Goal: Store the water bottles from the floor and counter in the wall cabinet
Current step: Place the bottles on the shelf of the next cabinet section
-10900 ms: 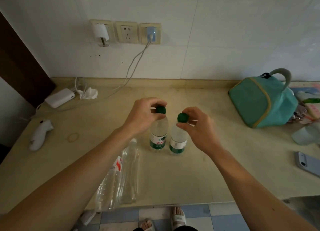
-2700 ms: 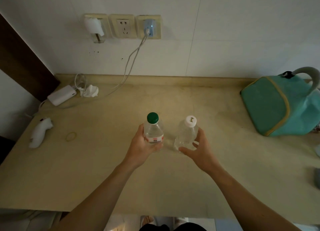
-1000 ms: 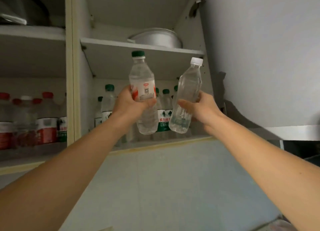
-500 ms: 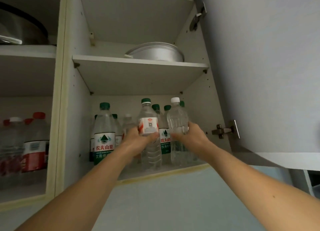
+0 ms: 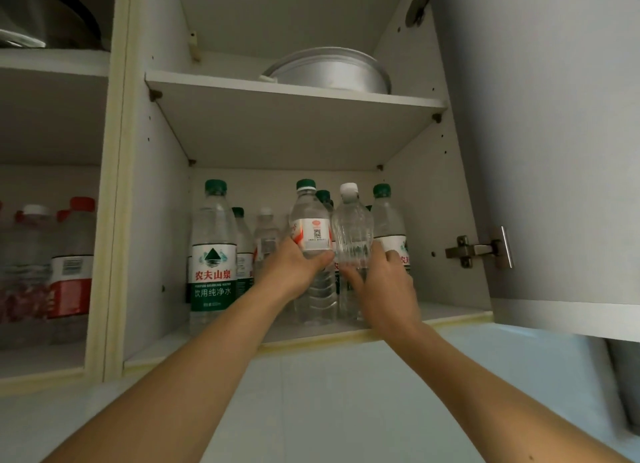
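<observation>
The wall cabinet's lower shelf (image 5: 446, 312) carries upright water bottles (image 5: 213, 254); the upper shelf (image 5: 291, 93) bears a metal basin (image 5: 329, 71).

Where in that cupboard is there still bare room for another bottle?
Bare shelf shows at the lower shelf's front right, between the white-capped bottle and the right wall by the hinge. The back and left are crowded with green-capped bottles; both hands grip bottles in the middle.

Both hands — the left hand (image 5: 298, 272) gripping the clear green-capped bottle with a red-and-white label (image 5: 310, 234), the right hand (image 5: 381, 282) the clear unlabelled white-capped bottle (image 5: 351, 227) — went from the counter up into the white wall cabinet (image 5: 294, 91), standing them on its lower shelf.
</observation>
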Demonstrator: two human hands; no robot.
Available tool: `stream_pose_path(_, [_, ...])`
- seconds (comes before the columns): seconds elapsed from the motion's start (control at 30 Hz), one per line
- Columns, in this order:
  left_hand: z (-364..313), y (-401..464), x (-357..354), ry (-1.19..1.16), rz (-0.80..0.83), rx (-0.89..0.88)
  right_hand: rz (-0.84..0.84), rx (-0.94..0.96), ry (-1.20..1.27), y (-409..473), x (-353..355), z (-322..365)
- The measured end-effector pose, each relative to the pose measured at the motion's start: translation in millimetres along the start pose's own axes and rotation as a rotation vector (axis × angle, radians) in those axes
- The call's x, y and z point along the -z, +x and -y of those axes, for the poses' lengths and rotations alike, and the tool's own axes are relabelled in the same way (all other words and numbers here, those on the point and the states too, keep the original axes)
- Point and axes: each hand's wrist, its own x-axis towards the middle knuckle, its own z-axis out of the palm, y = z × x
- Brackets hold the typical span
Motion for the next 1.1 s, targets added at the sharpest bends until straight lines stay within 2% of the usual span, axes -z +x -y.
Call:
stream_pose_path(0.17, [-0.1,-6.1,-7.7,0.123,-0.079,-0.054,-0.031,0.009,-0.025,-1.6,-2.8,-6.3])
stream_pose_path(0.27, [2.3,-17.1,1.1,0.251,-0.091,-0.126,-0.111,0.056,-0.059,-5.0,-3.8,-6.6])
stream_pose_path(0.43, [1.1,-31.4,56.7,0.565,-0.423,-0.370,-0.237,0.269,0.003,-12.0,0.2,0.2])
stream_pose_path(0.53, [-0.7,-29.2,93.4,0.710,-0.534,-0.366,-0.194,0.353,0.126,-15.4,-0.4,12.0])
stream_pose_path(0.63, [2.0,-30.7,108.6,0.776,-0.482,-0.294,-0.088,0.338,0.214,-18.4,-7.4,33.6])
stream_pose_path(0.93, [9.4,-24.4,118.0,0.683,-0.159,-0.082,0.063,0.165,0.202,-20.4,-22.1,68.3])
stream_pose_path(1.1, [-3.8,-5.4,129.5,0.850,-0.044,-0.006,0.259,0.108,0.257,-7.3,-22.2,66.2])
